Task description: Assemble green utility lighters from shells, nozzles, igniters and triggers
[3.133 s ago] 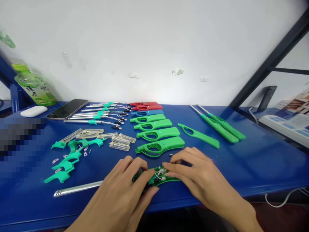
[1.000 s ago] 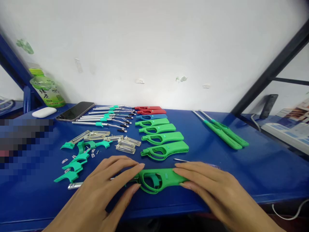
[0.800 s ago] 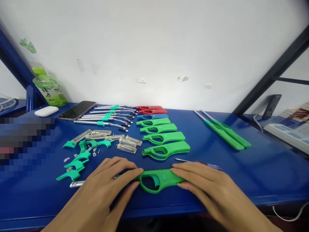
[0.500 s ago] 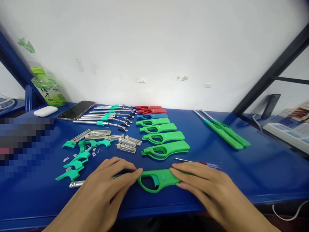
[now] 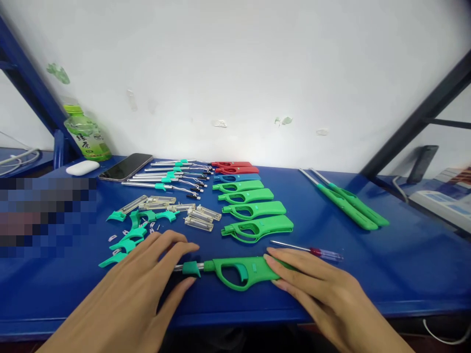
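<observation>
A green long-neck lighter (image 5: 253, 269) lies at the front of the blue table, its trigger showing inside the guard loop. My right hand (image 5: 312, 279) grips its handle end between thumb and fingers. From its left end runs a metal tube bearing a teal collar (image 5: 191, 268), with a gap between collar and green body. My left hand (image 5: 154, 274) is open over the tube, thumb and forefinger spread on either side of the collar, apparently not touching it. That hand hides the tube's far end. Just behind my right hand lies a screwdriver (image 5: 326, 253).
Green, blue and red lighter shells (image 5: 257, 225) form a column behind. Metal tubes with wires (image 5: 147, 185), clear fuel tanks (image 5: 198, 223) and teal triggers (image 5: 127, 245) lie left. Two assembled lighters (image 5: 342, 206) rest right. A phone (image 5: 125, 166), white case (image 5: 83, 168) and bottle (image 5: 88, 135) stand back left.
My left fingers have let go near the lighter's front end and moved left, spreading apart and uncovering the teal collar. My right hand keeps its grip. The view has shifted slightly.
</observation>
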`<state>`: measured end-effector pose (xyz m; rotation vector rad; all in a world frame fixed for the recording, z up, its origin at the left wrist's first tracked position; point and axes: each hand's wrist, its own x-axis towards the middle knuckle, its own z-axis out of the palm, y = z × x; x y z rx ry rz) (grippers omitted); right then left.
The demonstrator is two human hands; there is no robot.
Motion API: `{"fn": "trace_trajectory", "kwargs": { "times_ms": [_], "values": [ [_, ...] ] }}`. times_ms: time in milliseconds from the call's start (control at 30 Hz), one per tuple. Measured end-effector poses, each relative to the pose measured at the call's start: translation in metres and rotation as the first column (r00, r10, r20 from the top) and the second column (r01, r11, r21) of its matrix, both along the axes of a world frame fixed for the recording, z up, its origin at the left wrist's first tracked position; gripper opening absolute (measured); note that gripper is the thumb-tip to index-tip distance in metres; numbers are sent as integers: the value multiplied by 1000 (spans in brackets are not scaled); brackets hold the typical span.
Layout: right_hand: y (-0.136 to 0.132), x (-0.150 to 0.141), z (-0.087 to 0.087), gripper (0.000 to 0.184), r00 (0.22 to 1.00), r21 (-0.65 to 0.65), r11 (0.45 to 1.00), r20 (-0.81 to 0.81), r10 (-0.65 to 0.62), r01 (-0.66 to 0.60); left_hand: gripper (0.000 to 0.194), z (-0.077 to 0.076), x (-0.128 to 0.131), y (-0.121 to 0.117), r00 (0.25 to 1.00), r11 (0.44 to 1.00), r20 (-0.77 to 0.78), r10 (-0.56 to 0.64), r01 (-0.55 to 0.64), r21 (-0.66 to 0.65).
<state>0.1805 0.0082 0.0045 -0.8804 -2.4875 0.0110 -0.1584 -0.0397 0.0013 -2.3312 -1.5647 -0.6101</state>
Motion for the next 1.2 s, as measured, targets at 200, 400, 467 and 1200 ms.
{"fn": "trace_trajectory", "kwargs": {
  "times_ms": [200,400,467,1200],
  "values": [
    [1,4,-9,43,999,46,998,-30,-35,36,27,0,5,8,995,995,-11,-102,101,-22],
    [0,5,-12,49,998,33,997,-19,-64,65,31,-6,7,4,987,987,-25,-158,158,-13],
    [-2,7,-11,51,998,9,998,-2,-56,56,28,-4,14,1,987,987,23,-160,159,30],
    [-13,23,-24,58,997,-23,997,32,-77,77,35,7,46,1,894,898,219,-391,319,303]
  ]
}}
